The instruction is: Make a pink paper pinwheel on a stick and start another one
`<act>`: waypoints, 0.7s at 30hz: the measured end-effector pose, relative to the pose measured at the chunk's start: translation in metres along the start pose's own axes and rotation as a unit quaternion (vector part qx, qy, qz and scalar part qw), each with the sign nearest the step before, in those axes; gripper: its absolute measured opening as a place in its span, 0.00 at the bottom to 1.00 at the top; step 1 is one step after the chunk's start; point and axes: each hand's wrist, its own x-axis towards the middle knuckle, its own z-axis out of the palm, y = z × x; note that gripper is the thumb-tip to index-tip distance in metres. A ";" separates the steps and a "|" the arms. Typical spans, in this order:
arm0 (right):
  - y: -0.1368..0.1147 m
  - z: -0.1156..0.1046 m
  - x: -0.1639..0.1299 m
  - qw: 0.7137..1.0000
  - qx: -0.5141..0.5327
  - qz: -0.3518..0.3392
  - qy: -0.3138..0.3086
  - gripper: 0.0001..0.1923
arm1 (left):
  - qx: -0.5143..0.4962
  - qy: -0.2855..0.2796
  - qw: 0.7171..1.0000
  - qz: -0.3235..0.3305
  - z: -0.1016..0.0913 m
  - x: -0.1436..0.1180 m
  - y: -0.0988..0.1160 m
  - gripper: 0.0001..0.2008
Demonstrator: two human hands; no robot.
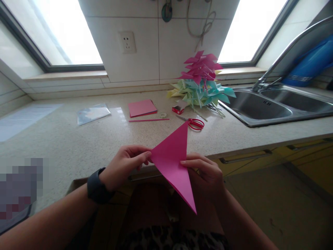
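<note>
A folded sheet of bright pink paper [173, 158] is held up in front of the counter's edge, its creased shape roughly triangular with a point hanging low. My left hand [130, 160] pinches its left corner between thumb and fingers; a dark watch is on that wrist. My right hand [203, 170] grips the right edge, thumb on the face and the other fingers partly hidden. Just beyond the paper's top tip lie red-handled scissors [196, 124]. A thin pink stick [148, 120] and a small roll of tape [163, 115] rest nearby on the counter.
A stack of coloured paper [142, 108], a small red box [178, 109] and a clear plastic sleeve [93, 114] lie on the counter [62, 146]. Paper pinwheels [201, 83] are piled by the steel sink [270, 107]. Printed sheets [26, 116] lie far left.
</note>
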 end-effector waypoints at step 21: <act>-0.001 -0.014 0.011 0.998 -0.036 -0.010 -0.056 0.14 | 0.116 -0.027 0.992 -0.048 0.009 0.004 0.011 0.12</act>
